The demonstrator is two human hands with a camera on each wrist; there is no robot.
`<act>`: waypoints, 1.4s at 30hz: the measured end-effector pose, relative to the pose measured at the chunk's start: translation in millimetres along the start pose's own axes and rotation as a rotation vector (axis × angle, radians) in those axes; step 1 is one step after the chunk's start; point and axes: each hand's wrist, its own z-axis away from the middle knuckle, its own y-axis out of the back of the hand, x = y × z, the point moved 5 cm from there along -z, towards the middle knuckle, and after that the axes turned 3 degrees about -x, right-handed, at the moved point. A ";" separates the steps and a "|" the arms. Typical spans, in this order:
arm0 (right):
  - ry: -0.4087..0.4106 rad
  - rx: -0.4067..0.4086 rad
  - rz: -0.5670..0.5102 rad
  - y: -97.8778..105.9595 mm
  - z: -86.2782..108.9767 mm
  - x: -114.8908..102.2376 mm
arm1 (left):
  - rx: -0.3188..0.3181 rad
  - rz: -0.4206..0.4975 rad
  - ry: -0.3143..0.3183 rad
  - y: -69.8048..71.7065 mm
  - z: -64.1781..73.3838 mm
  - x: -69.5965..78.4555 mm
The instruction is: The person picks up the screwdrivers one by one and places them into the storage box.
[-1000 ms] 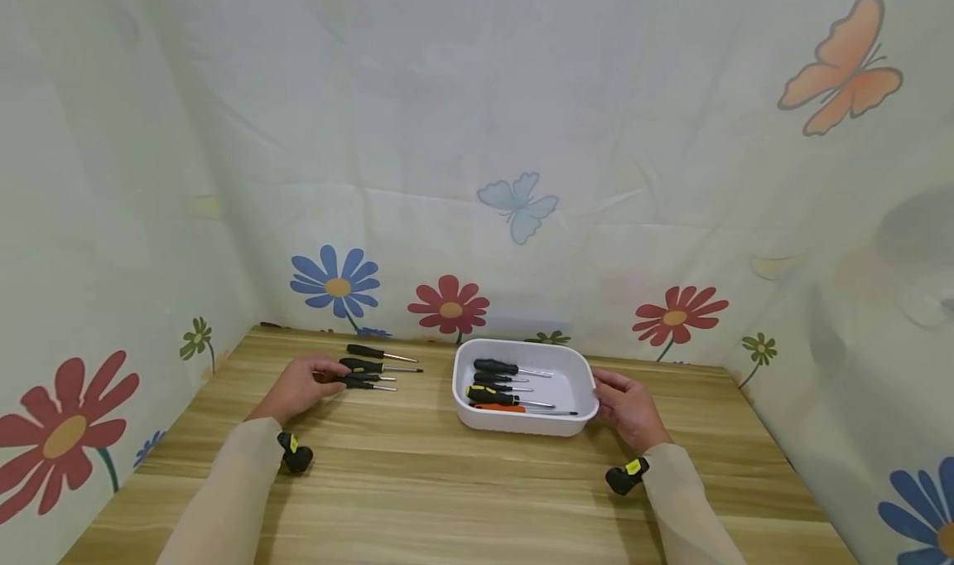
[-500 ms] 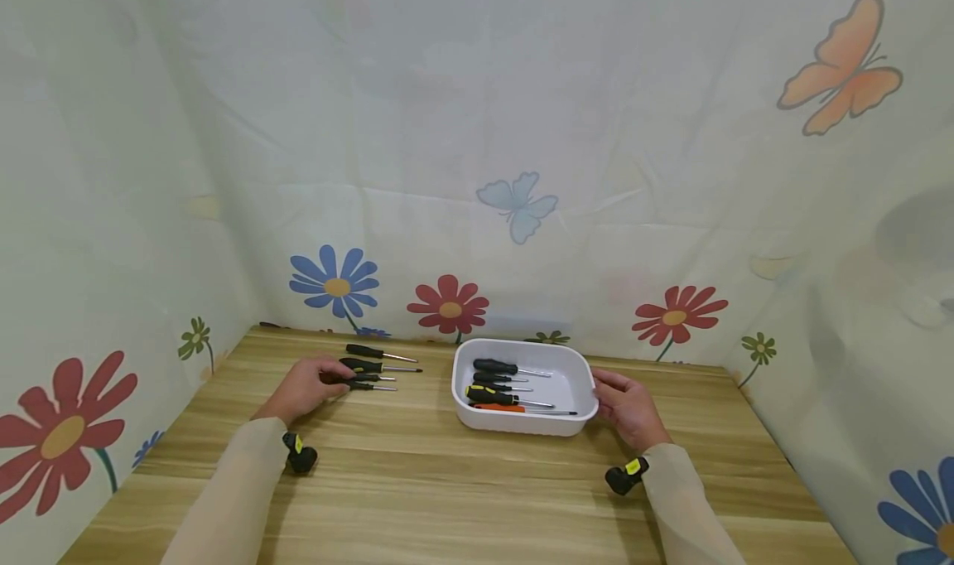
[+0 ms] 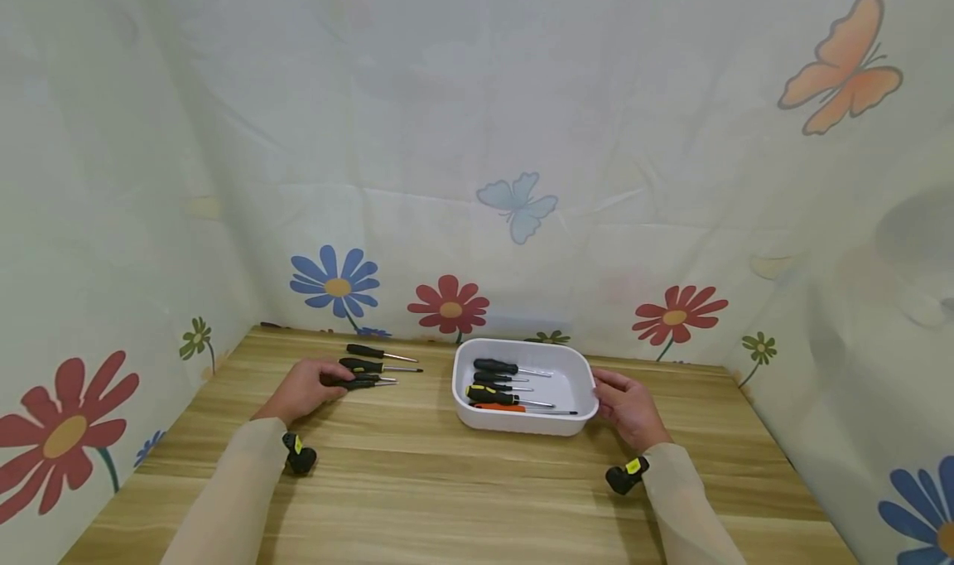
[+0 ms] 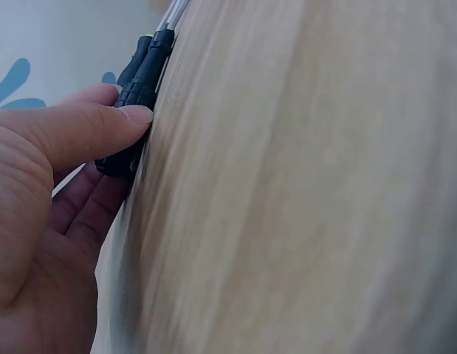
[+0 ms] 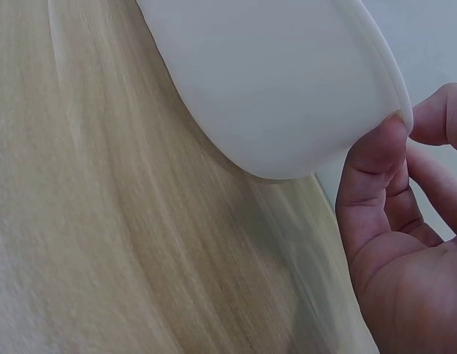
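At the left of the table, my left hand (image 3: 309, 387) pinches a small black-handled screwdriver (image 4: 145, 82) between thumb and fingers. Its shaft points right, close alongside a second small black screwdriver (image 4: 132, 65). Just behind them lie a black-and-yellow screwdriver (image 3: 363, 366) and another black one (image 3: 365, 351), roughly parallel. In the middle stands a white plastic tub (image 3: 477, 418), and my right hand (image 3: 629, 408) holds its right end, thumb and finger at the rim in the right wrist view. Inside the tub lie several screwdrivers, among them an orange-handled one (image 3: 501, 408).
The wood-grain table (image 3: 447, 499) ends at the back against a light curtain (image 3: 417, 217) printed with flowers and butterflies. Black wrist cameras (image 3: 301, 453) sit on both sleeves. Bare tabletop lies between the left screwdrivers and the tub.
My left hand has shifted slightly right, and the nearest screwdriver has moved back against its neighbour, their shafts now close together. My right hand and the tub have stayed put.
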 end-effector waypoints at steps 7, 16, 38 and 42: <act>-0.001 -0.003 -0.013 -1.6 -0.5 -2.3 | 0.015 -0.026 0.009 1.2 -0.6 -3.5; 0.018 -0.017 -0.020 -1.9 0.1 -4.2 | 0.019 -0.013 0.022 1.3 0.2 -5.6; 0.038 -0.003 -0.019 -2.8 -0.6 -2.2 | 0.016 0.203 0.117 1.5 4.1 22.8; 0.027 -0.006 -0.003 -2.9 -0.3 -2.2 | 0.013 0.221 0.108 -0.2 -0.1 32.7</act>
